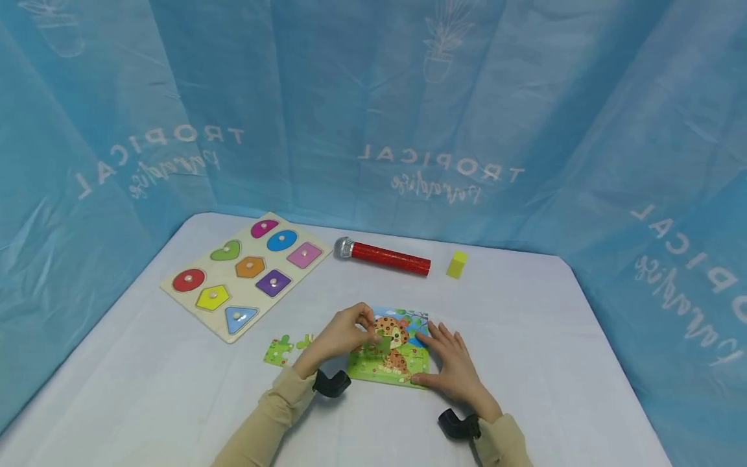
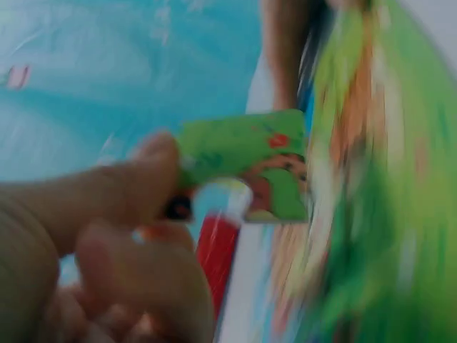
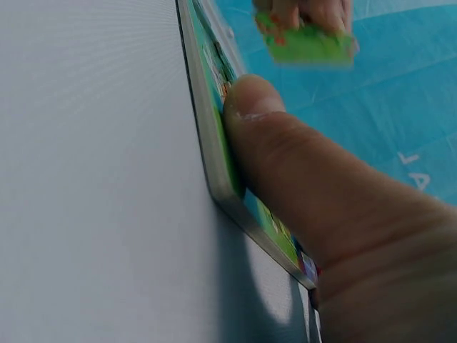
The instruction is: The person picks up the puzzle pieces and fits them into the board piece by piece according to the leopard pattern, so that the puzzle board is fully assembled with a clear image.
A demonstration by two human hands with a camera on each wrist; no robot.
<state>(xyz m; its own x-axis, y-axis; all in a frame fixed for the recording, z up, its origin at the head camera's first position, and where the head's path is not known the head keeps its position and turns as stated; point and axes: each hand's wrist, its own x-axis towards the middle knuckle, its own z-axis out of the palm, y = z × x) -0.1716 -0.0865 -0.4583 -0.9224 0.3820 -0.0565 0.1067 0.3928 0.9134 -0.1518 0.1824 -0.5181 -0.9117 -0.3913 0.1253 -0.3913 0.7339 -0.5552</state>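
Note:
My left hand pinches a green jigsaw piece between thumb and fingers, above the puzzle board. Red marks and part of a brown spotted shape are printed on the piece. The jigsaw board lies flat on the table and carries a spotted leopard on green grass under blue sky. Along the board's right side, my right hand rests with fingers spread, its thumb on the near edge. Left of the board lie loose green jigsaw pieces, partly hidden behind the left wrist.
A wooden shape board with coloured knobbed pieces lies at the back left. Behind the jigsaw are a red microphone with a silver head and a small yellow block. Blue curtains enclose the white table.

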